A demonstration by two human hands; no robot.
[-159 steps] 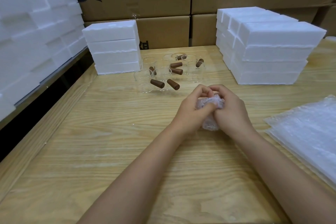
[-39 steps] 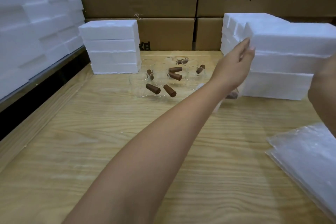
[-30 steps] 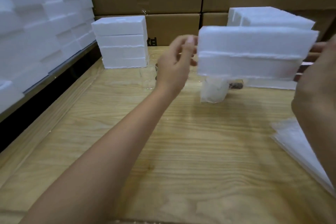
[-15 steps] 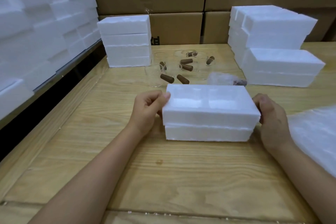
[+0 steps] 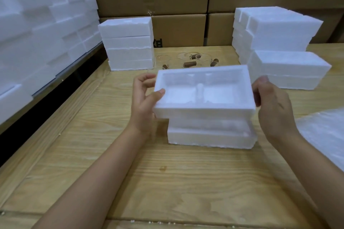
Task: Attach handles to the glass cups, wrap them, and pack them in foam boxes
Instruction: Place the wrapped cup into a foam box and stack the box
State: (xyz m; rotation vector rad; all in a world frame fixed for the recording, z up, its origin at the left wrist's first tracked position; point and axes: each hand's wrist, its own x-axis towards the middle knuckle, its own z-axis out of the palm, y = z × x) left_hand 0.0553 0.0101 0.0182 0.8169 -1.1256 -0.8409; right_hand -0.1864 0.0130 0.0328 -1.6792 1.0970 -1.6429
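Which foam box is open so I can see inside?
The foam half held between the left hand and right hand shows its hollow inside. The left stack and right stack are closed.

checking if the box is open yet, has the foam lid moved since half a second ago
Yes. The foam lid has lifted off the bottom half, which rests on the table, and tipped hollow side toward the camera.

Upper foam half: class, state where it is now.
Head view, centre: the upper foam half is held between the left hand and right hand, tilted just above the lower half on the table, in front of the glass cups.
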